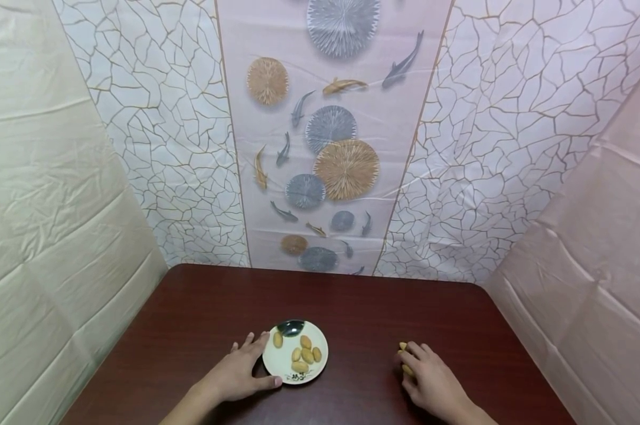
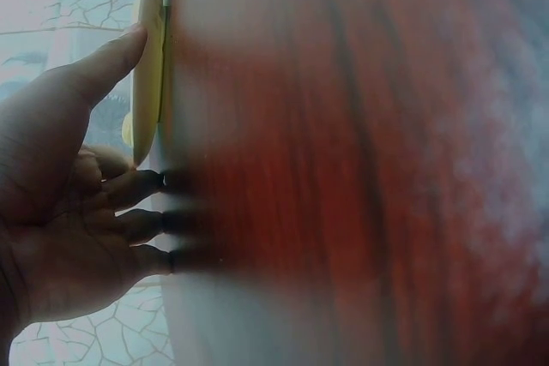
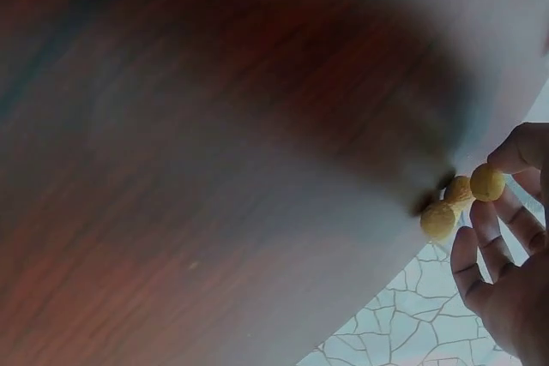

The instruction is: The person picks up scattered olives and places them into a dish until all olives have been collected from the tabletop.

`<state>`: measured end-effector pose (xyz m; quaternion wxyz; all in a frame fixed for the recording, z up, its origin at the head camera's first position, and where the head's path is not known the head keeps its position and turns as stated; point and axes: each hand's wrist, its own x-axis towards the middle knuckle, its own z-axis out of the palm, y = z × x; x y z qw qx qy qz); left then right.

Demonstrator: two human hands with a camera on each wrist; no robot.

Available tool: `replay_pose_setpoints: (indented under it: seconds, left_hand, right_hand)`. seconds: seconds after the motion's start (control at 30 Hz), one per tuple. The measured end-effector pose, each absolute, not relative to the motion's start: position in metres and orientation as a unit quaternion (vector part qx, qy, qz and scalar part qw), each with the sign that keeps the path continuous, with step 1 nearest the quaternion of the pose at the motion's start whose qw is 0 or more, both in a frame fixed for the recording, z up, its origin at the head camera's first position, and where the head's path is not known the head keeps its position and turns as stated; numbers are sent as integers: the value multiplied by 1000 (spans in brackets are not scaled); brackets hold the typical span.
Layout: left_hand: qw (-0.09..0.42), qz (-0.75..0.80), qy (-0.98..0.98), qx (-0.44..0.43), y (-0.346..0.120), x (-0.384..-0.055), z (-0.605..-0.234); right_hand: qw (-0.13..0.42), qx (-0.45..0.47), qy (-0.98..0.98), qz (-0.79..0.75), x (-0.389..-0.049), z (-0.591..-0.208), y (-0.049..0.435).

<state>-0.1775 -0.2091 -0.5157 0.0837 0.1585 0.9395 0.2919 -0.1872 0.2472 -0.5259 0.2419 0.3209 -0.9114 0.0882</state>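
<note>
My left hand reaches round the near left side of a round white plate, fingers spread. Its thumb and index finger touch the plate's rim; the other fingertips meet the table in the left wrist view. Several small oval yellow-brown fruits lie on the plate, which has a dark green patch and a floral print. To the right, my right hand bends over more of these fruits. In the right wrist view its thumb and fingers pinch one small yellow-brown fruit, with others close beside it at the table.
The dark red wooden table has rounded far corners. Behind it hangs a patterned cloth with fish and round leaf shapes. Beige cloth walls stand on the left and right.
</note>
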Motion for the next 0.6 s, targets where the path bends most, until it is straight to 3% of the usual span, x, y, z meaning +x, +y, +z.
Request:
replay_pose_setpoints:
  seconds: [0.6]
  left_hand:
    - [91,289,941,154,-209,-177,-512]
  right_hand:
    - [254,362,-887,134,-190,-517,219]
